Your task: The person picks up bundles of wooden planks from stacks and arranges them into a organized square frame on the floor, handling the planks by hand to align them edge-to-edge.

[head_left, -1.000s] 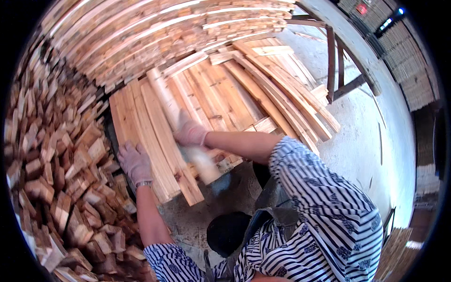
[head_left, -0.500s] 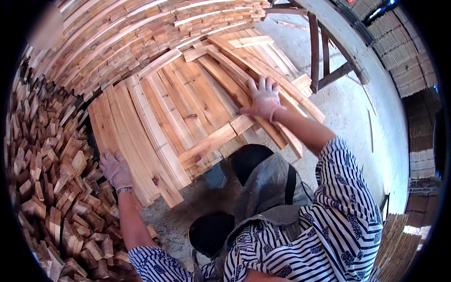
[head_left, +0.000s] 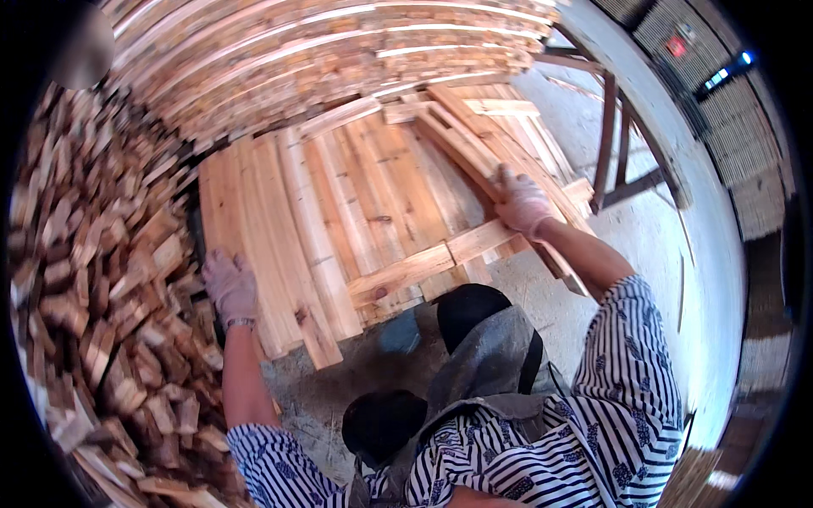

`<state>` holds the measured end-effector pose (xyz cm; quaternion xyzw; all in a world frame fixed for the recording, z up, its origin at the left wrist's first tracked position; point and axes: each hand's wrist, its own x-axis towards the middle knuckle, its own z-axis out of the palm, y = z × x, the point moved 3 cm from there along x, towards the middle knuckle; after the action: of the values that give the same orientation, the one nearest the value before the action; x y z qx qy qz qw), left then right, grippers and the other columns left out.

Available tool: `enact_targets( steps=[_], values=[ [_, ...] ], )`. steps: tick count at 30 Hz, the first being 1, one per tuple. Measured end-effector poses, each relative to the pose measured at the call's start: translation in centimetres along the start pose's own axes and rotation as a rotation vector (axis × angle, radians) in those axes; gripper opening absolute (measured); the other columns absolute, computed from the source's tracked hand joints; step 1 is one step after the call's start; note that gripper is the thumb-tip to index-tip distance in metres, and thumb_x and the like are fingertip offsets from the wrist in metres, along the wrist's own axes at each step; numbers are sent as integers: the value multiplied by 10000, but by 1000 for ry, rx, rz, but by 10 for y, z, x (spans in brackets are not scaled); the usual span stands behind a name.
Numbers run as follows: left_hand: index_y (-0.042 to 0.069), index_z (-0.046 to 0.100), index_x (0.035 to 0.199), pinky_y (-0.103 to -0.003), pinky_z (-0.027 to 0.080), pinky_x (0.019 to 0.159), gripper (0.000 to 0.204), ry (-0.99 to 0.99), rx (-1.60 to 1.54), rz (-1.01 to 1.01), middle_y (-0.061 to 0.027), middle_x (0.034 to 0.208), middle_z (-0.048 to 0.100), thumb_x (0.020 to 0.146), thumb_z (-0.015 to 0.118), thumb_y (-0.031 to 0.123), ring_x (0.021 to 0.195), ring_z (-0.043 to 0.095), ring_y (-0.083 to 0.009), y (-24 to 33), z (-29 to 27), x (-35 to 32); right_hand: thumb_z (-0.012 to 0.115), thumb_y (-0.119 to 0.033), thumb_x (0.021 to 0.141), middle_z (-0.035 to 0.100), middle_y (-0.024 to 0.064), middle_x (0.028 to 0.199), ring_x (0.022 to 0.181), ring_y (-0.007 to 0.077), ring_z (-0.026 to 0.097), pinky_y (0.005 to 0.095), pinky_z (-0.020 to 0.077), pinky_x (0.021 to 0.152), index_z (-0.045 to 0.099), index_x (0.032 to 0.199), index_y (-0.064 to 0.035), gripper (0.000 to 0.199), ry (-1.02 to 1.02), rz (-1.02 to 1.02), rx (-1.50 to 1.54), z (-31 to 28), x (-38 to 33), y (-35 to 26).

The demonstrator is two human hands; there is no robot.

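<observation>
A layer of long, light-brown wooden boards [head_left: 356, 186] lies side by side in front of me. My left hand [head_left: 230, 288], in a thin pale glove, rests along the outer edge of the leftmost board [head_left: 241, 229], fingers stretched out. On the right, my gloved right hand [head_left: 523, 205] has its fingers bent over a narrow wooden plank [head_left: 457, 146] that lies slanted on the layer. Another slanted plank [head_left: 483, 127] runs beside it. A crosswise wooden strip [head_left: 402, 275] lies across the boards' near ends. My right fingertips are partly hidden.
A tall stack of boards [head_left: 339, 59] stands behind the layer. Loose wood offcuts [head_left: 127, 339] are heaped on my left. To the right are a dark wooden frame [head_left: 622, 127] and pale concrete floor [head_left: 644, 288]. My knees [head_left: 474, 317] are close to the near board ends.
My right hand has gone from spread fingers to bent ones, and the slanted planks beneath it have shifted rightward, closer together. My left hand stays at the left edge. The whole view has swung slightly.
</observation>
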<state>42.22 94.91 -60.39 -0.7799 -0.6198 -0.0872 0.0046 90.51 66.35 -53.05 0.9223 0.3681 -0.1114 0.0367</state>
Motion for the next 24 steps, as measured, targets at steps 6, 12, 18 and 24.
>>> enact_targets(
  steps=[6, 12, 18, 24],
  values=[
    [23, 536, 1271, -508, 412, 1073, 427, 52, -20, -19, -186, 1378, 512, 980, 511, 335, 1265, 486, -414, -6, -5, -2, 755, -219, 867, 675, 194, 1179, 979, 242, 681, 338, 571, 836, 340, 1531, 34, 823, -343, -88, 1044, -37, -18, -46],
    [42, 525, 1316, -527, 382, 1104, 450, 80, -87, -11, -168, 1432, 482, 972, 530, 334, 1311, 452, -398, -8, 0, -5, 688, -410, 943, 664, 136, 1101, 949, 246, 665, 366, 557, 888, 417, 1468, 11, 725, -670, -85, 1348, -7, -6, -173],
    [41, 543, 1285, -533, 407, 1074, 440, 33, -62, -21, -164, 1425, 479, 971, 508, 349, 1313, 444, -391, -9, -2, -3, 665, -421, 911, 463, 294, 1420, 1347, 445, 489, 461, 426, 1110, 194, 1553, 24, 912, -94, -308, 646, 57, -16, -248],
    [33, 538, 1298, -519, 416, 1065, 432, 107, -63, -12, -188, 1409, 496, 981, 516, 324, 1262, 489, -415, -6, -6, -9, 715, -427, 843, 315, 296, 1535, 1360, 464, 463, 475, 438, 1108, 193, 1556, -7, 978, -12, -458, 509, 32, -24, -259]
  ],
)
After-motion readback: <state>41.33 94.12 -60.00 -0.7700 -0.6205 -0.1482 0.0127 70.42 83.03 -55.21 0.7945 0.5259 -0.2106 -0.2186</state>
